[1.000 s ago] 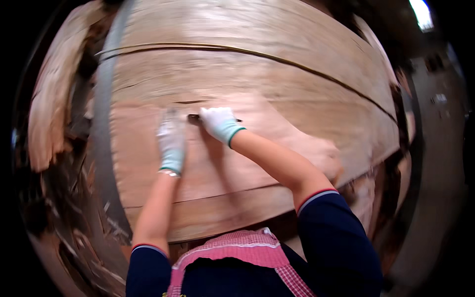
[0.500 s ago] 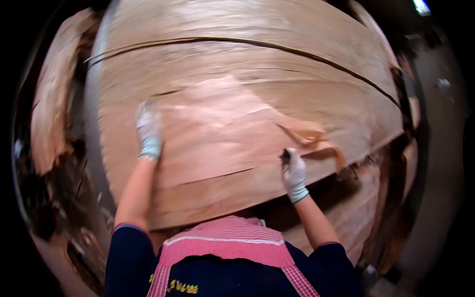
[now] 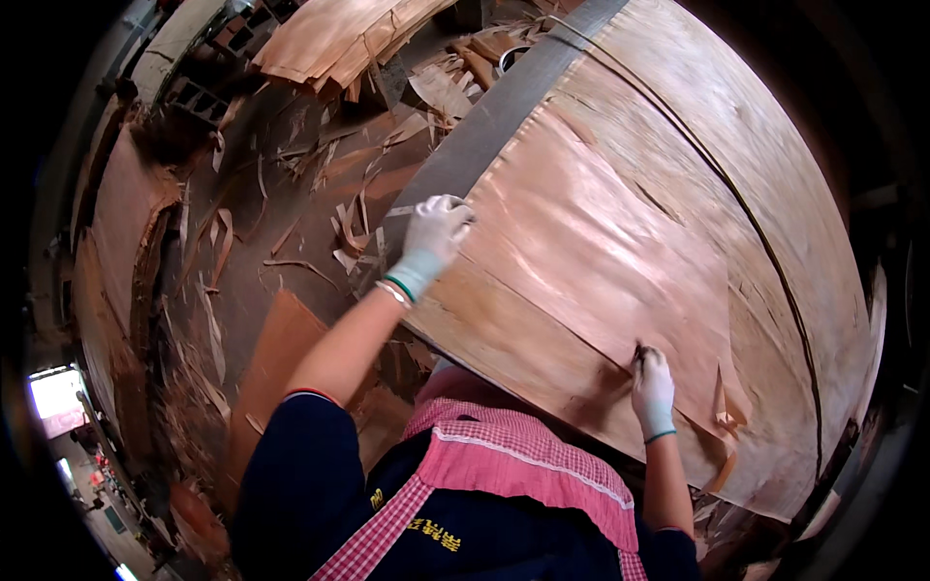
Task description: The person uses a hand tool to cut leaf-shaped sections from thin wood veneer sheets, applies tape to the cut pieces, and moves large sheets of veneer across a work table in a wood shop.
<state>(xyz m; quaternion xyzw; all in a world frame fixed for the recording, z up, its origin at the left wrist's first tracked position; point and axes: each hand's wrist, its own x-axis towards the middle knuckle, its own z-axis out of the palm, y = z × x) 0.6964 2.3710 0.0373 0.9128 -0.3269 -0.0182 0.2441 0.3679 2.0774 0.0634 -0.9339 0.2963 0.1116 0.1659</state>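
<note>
A thin pinkish wood veneer sheet (image 3: 591,232) lies wrinkled over a paler stack of veneer (image 3: 775,203). My left hand (image 3: 436,232), in a white glove with a pale green cuff, is at the sheet's left edge, beside a grey metal strip (image 3: 475,150). Its fingers are curled in, and what they hold, if anything, is hidden. My right hand (image 3: 654,392), also gloved, is closed on a small dark tool (image 3: 639,352) over the sheet's near side. The tool's exact kind does not show. Right of that hand, a torn flap (image 3: 728,407) curls up from the sheet.
A dark cord (image 3: 717,165) arches across the stack. Veneer scraps and curled strips (image 3: 358,232) litter the floor at left, with a larger brown piece (image 3: 281,349) nearer me. Other veneer stacks stand at the far left (image 3: 136,213) and the back (image 3: 349,39).
The view has swung left, bringing the littered floor into sight. My left hand has gone from resting on the sheet to curled at its left edge. My right hand still holds the dark tool.
</note>
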